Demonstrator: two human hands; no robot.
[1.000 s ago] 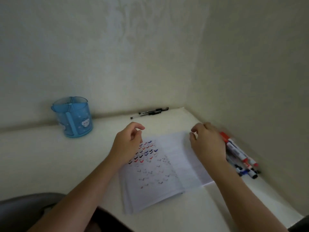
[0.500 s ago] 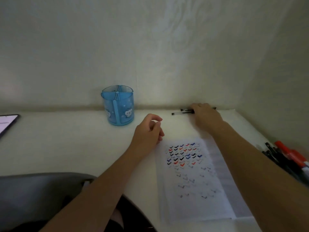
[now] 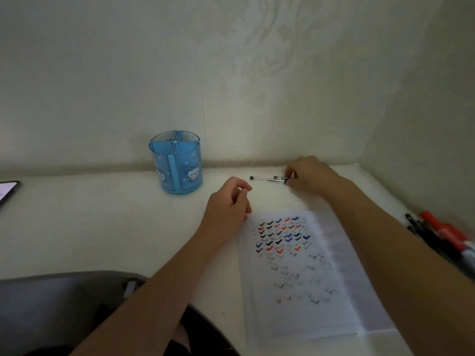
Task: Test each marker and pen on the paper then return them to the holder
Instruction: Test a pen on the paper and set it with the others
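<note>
Pens [image 3: 268, 179] lie flat on the desk [image 3: 102, 227] close to the back wall, and the right grip [image 3: 308, 176] pinches their right-hand end with curled fingertips. The left grip [image 3: 227, 205] holds nothing; its fingers curl loosely just beside the top left corner of the paper [image 3: 321, 291], which lies flat and carries rows of black, red and blue ticks. A blue holder [image 3: 176, 163] stands upright to the left of the pens, near the wall. Markers [image 3: 442, 235] lie bunched at the desk's right edge, well apart from the holder. A lit phone [image 3: 6, 191] sits at the far left.
</note>
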